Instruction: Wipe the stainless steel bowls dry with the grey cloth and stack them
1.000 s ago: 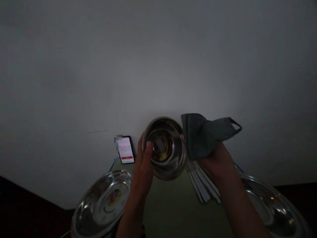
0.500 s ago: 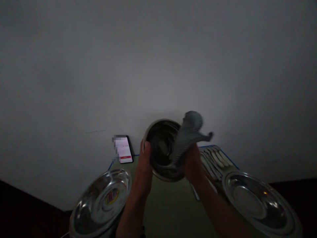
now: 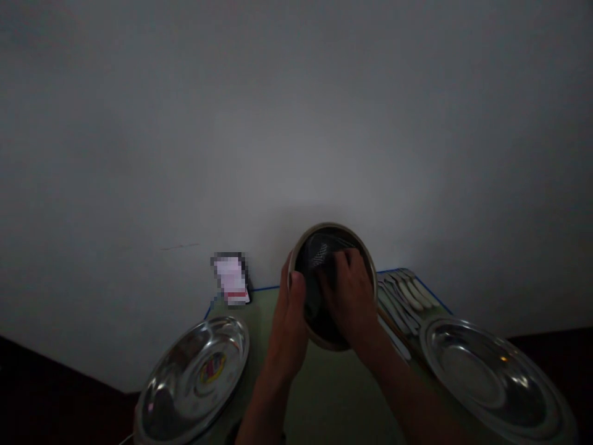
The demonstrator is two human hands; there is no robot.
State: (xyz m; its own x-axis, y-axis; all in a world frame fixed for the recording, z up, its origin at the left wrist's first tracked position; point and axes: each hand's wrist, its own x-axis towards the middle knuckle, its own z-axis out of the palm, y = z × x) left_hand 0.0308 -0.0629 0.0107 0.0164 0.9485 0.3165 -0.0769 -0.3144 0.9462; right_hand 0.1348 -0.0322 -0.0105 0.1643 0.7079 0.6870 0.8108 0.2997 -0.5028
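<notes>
My left hand [image 3: 288, 321] grips the left rim of a steel bowl [image 3: 361, 247], holding it tilted up above the table with its opening toward me. My right hand [image 3: 348, 290] is pushed inside the bowl, its fingers closed on a dark checked cloth [image 3: 319, 254] pressed against the bowl's inner wall. Most of the cloth is hidden by the hand.
A steel plate [image 3: 194, 377] lies at the lower left and another steel plate [image 3: 491, 377] at the lower right. Several spoons [image 3: 403, 296] lie in a row behind the right plate. A phone [image 3: 230, 279] leans against the white wall. The green table [image 3: 324, 395] has a blue edge.
My right hand carried the cloth from beside the bowl into it, and now presses it inside. The bowl has shifted slightly to the right in my left hand.
</notes>
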